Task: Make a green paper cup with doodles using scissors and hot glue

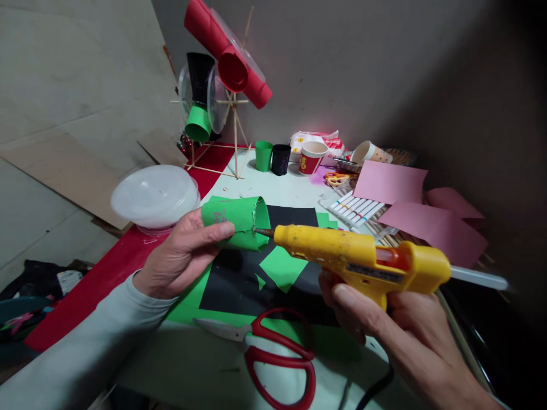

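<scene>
My left hand (183, 250) grips a green paper-covered cup (231, 219) lying on its side, its open rim facing right, with the thumb along its lower side. A yellow hot glue gun (337, 245) is in my right hand (384, 319), its dark nozzle at the cup's rim. A clear glue stick (478, 278) sticks out of the gun's back end. Beneath lie black paper (239, 279) and green paper scraps (284, 267). Closer to me rest scissors (277, 353) with red handles.
At the back left stands a stick frame (235, 136) bearing red, black and green tubes. Plastic lids (156, 193) are stacked at left. Farther back are a green cup (264, 155), black cup (281, 159) and red cup (313, 158). Markers (356, 208) and pink paper (388, 182) lie right.
</scene>
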A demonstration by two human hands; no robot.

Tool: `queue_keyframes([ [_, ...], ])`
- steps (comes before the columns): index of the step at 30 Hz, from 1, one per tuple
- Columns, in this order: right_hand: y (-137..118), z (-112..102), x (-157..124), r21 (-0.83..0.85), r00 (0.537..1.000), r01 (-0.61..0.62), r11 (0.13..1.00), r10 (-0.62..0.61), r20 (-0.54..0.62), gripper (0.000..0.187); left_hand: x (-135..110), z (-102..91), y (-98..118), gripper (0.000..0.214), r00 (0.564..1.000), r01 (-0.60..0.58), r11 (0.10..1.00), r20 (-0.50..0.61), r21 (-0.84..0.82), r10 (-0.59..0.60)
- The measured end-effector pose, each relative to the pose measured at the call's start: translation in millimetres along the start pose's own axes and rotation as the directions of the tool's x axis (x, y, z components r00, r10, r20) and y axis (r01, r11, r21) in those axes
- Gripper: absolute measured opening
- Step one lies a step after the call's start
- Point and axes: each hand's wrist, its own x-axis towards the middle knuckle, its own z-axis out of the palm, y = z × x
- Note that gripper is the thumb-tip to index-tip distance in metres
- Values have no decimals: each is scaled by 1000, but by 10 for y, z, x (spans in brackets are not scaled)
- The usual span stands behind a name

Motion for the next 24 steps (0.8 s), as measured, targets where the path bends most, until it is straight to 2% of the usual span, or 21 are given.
queue_keyframes([
  [5,3,6,4,-18,1000,13,1000,-12,22,44,1,8,9,15,1000,-13,997,-6,-75,13],
  [10,15,3,4,-41,1000,29,999,-29,5,43,3,-1,-9,8,1000,-9,1000,11,-8,9],
  [13,20,-8,-14,-46,1000,30,999,-30,0,41,-2,-13,-16,13,1000,0,1000,21,27,0],
  [24,-18,35,28,-42,998,57,997,-58,-32,40,11,-14,-1,8,1000,-11,999,-1,36,11],
])
